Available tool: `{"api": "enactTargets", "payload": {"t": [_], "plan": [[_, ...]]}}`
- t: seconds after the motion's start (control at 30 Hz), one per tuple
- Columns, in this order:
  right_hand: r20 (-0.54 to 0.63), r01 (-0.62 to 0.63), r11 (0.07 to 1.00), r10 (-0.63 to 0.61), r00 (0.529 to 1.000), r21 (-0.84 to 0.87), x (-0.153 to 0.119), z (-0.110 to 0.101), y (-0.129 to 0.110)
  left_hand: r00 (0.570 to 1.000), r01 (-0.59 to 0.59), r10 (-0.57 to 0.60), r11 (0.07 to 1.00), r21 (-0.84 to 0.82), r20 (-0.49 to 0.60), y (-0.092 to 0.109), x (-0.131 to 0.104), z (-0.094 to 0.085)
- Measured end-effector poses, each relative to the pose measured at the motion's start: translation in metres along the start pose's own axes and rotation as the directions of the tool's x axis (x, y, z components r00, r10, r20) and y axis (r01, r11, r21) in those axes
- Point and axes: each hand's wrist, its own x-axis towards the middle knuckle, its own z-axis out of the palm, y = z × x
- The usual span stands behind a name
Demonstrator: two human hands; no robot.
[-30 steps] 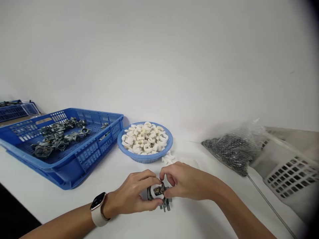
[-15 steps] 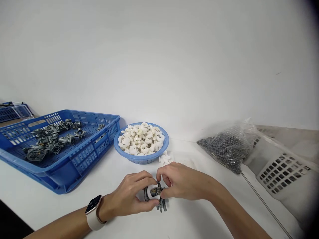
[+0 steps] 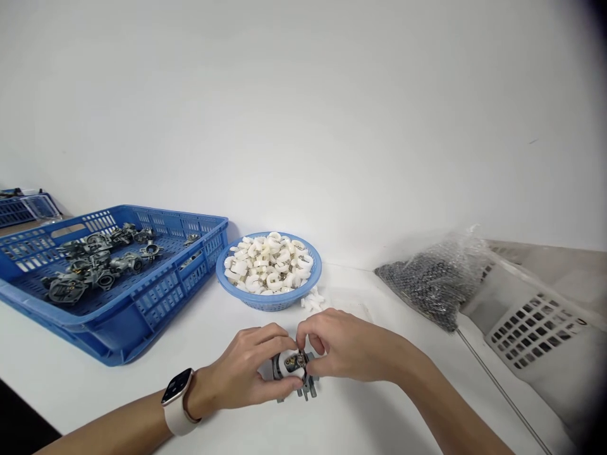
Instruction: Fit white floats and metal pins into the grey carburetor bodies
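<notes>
A small grey metal carburetor (image 3: 310, 384) with a white plastic float (image 3: 284, 364) in its open top sits low on the white table, between my two hands. My left hand (image 3: 256, 366) grips it from the left, fingers over the far side and thumb along the near side of the float. From the right, my right hand (image 3: 336, 347) closes thumb and index finger at the brass-coloured parts beside the float. Any tiny piece between those fingertips is hidden. A watch (image 3: 177, 387) is on my left wrist.
A blue crate (image 3: 156, 309) with several carburetors (image 3: 97, 268) stands left. Behind my hands is a blue basket (image 3: 266, 303) heaped with white floats (image 3: 272, 262); small white pieces (image 3: 313, 299) lie beside it. At right are a clear bag of dark parts (image 3: 434, 278), a pale basket (image 3: 535, 322) and a thin rod (image 3: 502, 388).
Both hands keep nearly the same hold on the carburetor, which has tilted or shifted very slightly. The whole view has moved a little.
</notes>
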Motion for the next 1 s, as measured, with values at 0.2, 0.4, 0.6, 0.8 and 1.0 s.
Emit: {"api": "enactTargets", "payload": {"t": [0.2, 0.4, 0.6, 0.8, 1.0], "plan": [[0.012, 0.000, 1.000, 0.000, 1.000, -0.026, -0.0021, 0.0002, 0.0005, 0.999, 0.036, -0.037, 0.999, 0.005, 0.022, -0.0001, 0.0009, -0.0003], [0.012, -0.019, 1.000, 0.019, 1.000, -0.006, -0.0018, 0.0000, -0.0007, 0.970, 0.222, -0.225, 0.974, 0.044, 0.093, 0.0007, -0.0001, 0.0022], [0.043, -0.009, 1.000, 0.009, 0.999, 0.013, -0.0019, 0.0011, -0.0014, 0.956, 0.255, -0.270, 0.958, 0.133, 0.111, 0.0001, -0.0020, 0.0061], [0.022, -0.051, 0.998, 0.050, 0.998, 0.026, -0.0013, 0.0044, -0.0026, 0.959, 0.237, -0.254, 0.962, 0.136, 0.126, -0.0022, -0.0002, 0.0048], [-0.033, -0.069, 0.997, 0.070, 0.997, 0.031, 0.0019, 0.0075, -0.0009, 0.968, 0.197, -0.218, 0.967, 0.162, 0.127, -0.0052, -0.0006, 0.0047]]}}
